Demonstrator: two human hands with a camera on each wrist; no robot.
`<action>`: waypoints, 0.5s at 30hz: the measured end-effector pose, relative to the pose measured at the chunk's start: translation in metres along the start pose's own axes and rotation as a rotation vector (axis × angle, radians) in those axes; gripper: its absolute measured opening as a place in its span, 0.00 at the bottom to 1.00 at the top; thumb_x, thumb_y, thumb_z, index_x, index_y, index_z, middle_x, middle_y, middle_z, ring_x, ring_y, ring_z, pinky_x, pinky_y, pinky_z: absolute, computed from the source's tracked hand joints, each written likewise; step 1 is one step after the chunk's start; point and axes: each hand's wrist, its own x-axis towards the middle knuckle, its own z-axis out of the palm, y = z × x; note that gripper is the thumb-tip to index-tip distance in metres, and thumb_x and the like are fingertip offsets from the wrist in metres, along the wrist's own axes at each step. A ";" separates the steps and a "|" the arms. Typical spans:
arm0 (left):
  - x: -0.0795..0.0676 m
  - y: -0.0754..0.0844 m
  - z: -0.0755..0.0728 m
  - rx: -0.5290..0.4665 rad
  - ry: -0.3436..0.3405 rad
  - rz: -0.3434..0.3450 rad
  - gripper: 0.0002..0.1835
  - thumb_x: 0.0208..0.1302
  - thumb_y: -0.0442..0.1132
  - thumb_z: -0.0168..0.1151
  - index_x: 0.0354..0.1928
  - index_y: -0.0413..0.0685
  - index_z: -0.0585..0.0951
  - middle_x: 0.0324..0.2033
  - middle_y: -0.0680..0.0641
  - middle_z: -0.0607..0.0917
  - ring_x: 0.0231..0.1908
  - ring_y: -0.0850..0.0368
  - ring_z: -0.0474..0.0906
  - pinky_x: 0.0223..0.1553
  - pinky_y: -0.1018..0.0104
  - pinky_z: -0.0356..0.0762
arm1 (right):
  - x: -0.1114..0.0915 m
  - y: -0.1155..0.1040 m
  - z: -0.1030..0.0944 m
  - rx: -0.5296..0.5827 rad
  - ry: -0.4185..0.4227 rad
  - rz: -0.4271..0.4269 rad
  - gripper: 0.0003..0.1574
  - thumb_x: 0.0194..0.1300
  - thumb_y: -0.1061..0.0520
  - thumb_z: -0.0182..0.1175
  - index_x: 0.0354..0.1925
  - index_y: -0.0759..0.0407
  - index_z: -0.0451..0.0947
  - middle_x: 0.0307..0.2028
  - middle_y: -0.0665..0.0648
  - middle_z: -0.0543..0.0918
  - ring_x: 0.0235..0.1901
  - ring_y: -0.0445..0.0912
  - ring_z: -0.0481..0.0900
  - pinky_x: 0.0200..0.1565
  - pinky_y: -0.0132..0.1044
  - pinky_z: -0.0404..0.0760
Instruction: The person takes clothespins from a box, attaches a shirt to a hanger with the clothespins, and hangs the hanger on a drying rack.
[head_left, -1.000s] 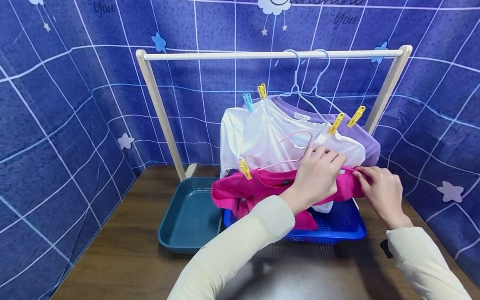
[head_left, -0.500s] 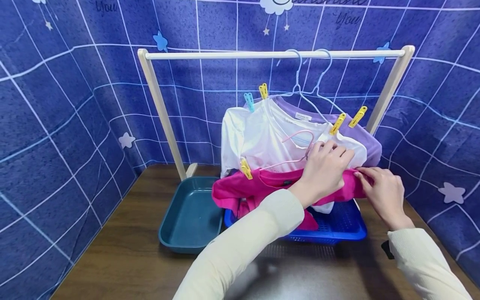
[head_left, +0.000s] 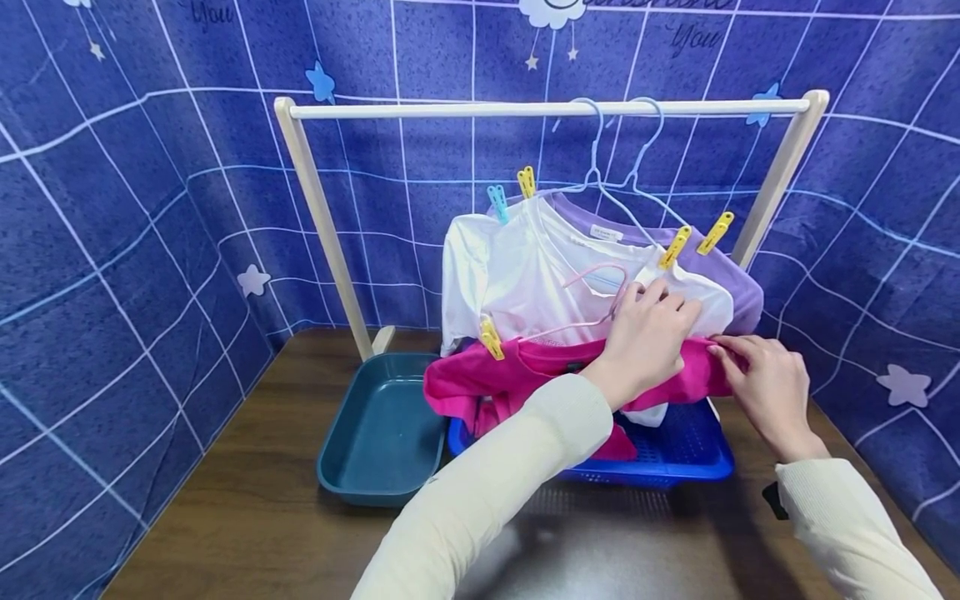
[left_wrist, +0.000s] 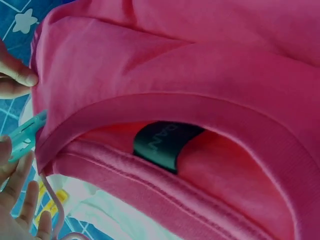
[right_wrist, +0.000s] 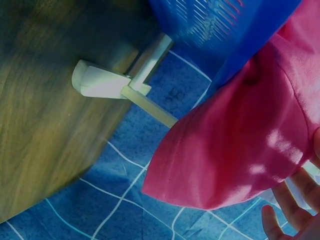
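A bright pink shirt point(head_left: 555, 362) hangs on a pink hanger point(head_left: 611, 279), with a yellow clothespin point(head_left: 491, 337) on its shoulder at the left. My left hand point(head_left: 648, 337) is at the other shoulder, pinching a teal clothespin point(left_wrist: 29, 134) whose tip sits at the shirt's edge beside the neckline; the head view hides this clip behind the hand. Between thumb and fingers, my right hand point(head_left: 768, 383) pinches the pink fabric at the top edge of that shoulder. In the right wrist view the pink sleeve point(right_wrist: 225, 145) hangs loose.
A white shirt point(head_left: 517, 267) and a purple shirt point(head_left: 742, 292) hang with clothespins from a rack point(head_left: 450, 111). Below the pink shirt stands a blue basket point(head_left: 675, 467). To its left is a dark teal tray point(head_left: 382, 496) on the wooden table point(head_left: 255, 467).
My left hand has shifted slightly right along the shoulder, over the teal clothespin that showed a little earlier. The right hand keeps its pinch in about the same place.
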 end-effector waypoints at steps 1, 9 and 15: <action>0.000 0.000 0.001 0.002 -0.007 -0.001 0.21 0.50 0.55 0.59 0.48 0.63 0.72 0.43 0.62 0.80 0.49 0.63 0.67 0.49 0.64 0.60 | 0.000 0.000 0.000 0.001 0.000 -0.002 0.10 0.52 0.60 0.65 0.35 0.62 0.82 0.33 0.65 0.84 0.32 0.62 0.77 0.30 0.53 0.64; -0.005 0.001 0.006 0.001 0.066 -0.024 0.13 0.53 0.50 0.56 0.41 0.59 0.73 0.39 0.61 0.80 0.47 0.62 0.69 0.50 0.62 0.60 | -0.001 0.000 0.000 0.002 0.002 0.001 0.10 0.52 0.60 0.65 0.35 0.61 0.83 0.33 0.65 0.84 0.32 0.62 0.77 0.30 0.52 0.64; -0.014 0.002 0.008 0.016 0.085 -0.010 0.14 0.58 0.48 0.51 0.46 0.58 0.71 0.41 0.60 0.80 0.48 0.61 0.69 0.50 0.62 0.61 | 0.000 0.001 0.000 0.005 0.002 0.000 0.10 0.52 0.60 0.65 0.35 0.61 0.83 0.33 0.64 0.84 0.32 0.61 0.77 0.30 0.52 0.64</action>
